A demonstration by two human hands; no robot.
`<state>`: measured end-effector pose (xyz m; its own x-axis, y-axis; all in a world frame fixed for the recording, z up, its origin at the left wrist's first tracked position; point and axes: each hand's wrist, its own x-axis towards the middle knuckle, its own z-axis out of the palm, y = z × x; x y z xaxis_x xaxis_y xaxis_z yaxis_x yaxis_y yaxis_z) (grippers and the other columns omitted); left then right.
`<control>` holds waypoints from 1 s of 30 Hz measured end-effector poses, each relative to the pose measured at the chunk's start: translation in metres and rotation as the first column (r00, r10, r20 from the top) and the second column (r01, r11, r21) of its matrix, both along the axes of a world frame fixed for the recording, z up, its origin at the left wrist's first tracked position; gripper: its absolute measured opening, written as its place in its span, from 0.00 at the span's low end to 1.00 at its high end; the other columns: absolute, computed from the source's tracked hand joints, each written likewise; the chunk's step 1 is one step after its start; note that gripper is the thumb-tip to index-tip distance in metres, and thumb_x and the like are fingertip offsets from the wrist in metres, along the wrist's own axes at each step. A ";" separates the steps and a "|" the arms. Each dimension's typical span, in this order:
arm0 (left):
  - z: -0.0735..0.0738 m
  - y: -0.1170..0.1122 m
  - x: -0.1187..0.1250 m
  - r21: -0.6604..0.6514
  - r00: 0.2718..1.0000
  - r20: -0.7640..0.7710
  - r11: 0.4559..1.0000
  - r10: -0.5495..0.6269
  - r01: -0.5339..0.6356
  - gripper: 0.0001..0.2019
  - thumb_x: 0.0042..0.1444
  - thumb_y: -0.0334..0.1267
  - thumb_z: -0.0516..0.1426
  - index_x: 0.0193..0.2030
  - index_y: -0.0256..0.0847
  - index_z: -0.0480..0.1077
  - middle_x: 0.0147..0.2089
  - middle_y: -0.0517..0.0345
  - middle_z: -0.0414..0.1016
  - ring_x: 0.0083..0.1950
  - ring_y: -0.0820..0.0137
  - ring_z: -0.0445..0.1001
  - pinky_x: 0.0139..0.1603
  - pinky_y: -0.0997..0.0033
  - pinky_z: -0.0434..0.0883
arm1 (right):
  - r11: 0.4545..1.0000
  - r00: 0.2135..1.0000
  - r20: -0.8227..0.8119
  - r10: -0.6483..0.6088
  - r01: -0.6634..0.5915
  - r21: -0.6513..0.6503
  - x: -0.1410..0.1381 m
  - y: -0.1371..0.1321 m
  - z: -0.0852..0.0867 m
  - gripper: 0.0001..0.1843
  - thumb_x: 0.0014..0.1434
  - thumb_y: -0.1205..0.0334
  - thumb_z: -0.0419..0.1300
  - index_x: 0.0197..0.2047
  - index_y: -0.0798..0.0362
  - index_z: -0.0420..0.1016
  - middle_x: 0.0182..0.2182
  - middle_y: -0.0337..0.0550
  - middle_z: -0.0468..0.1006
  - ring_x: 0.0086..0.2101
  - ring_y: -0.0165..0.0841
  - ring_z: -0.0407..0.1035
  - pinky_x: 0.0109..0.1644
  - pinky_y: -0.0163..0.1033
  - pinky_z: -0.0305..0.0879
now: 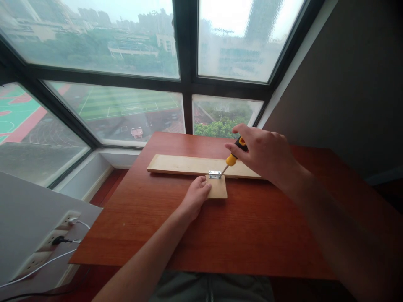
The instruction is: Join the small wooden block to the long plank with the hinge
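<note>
Right hand clamped on screwdriver, orange/black handle, shaft angled down-left w/ tip on metal hinge. Hinge sits across seam btwn long plank and small wood block, both flat on red-brown table. Left hand pressed on block's left edge, fingers curled on wood, steadying. Hands apart, hinge between. Beyond table: window. Lower left: power strip w/ white cables plugged in.
</note>
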<state>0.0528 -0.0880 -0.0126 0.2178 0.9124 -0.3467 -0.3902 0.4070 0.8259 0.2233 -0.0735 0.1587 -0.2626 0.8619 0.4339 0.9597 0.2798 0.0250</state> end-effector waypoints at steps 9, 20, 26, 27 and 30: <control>0.002 0.000 0.000 -0.023 1.000 0.003 1.000 0.006 -0.006 0.15 0.49 0.34 0.65 0.42 0.36 0.67 0.38 0.51 0.80 0.34 0.70 0.77 0.35 0.74 0.72 | 0.960 0.960 -0.184 0.210 -0.239 -0.148 0.001 -0.006 0.003 0.21 0.59 0.64 0.55 0.56 0.51 0.66 0.46 0.44 0.79 0.39 0.37 0.73 0.36 0.38 0.62; 0.004 0.000 0.001 -0.029 1.000 0.016 1.000 0.010 -0.009 0.14 0.50 0.32 0.65 0.41 0.35 0.67 0.37 0.50 0.80 0.34 0.70 0.78 0.35 0.74 0.72 | 0.977 0.972 -0.175 0.155 -0.177 -0.118 -0.003 -0.010 0.005 0.22 0.58 0.64 0.55 0.56 0.50 0.70 0.51 0.45 0.78 0.41 0.38 0.74 0.36 0.38 0.64; 0.004 0.000 0.000 -0.032 1.000 0.020 0.999 0.012 -0.012 0.14 0.50 0.32 0.65 0.41 0.35 0.67 0.37 0.50 0.80 0.35 0.69 0.78 0.36 0.74 0.72 | 0.999 0.997 -0.069 0.024 -0.027 -0.042 -0.005 -0.008 0.004 0.17 0.63 0.52 0.55 0.51 0.49 0.74 0.39 0.45 0.81 0.34 0.40 0.74 0.33 0.41 0.61; 0.004 0.000 0.000 -0.030 1.000 0.019 1.000 0.011 -0.010 0.14 0.50 0.32 0.65 0.42 0.35 0.67 0.38 0.50 0.80 0.35 0.69 0.78 0.35 0.75 0.72 | 1.000 0.999 -0.037 -0.021 0.020 -0.016 -0.006 -0.008 0.004 0.18 0.63 0.49 0.54 0.50 0.49 0.74 0.37 0.45 0.81 0.32 0.41 0.74 0.32 0.41 0.60; 0.005 0.000 0.000 -0.028 1.000 0.014 1.000 0.006 -0.006 0.13 0.51 0.32 0.64 0.42 0.35 0.67 0.38 0.50 0.80 0.35 0.70 0.78 0.35 0.75 0.72 | 0.999 0.998 -0.053 -0.022 0.019 -0.045 -0.006 -0.009 0.003 0.21 0.63 0.49 0.54 0.53 0.51 0.71 0.40 0.47 0.81 0.32 0.41 0.74 0.32 0.41 0.61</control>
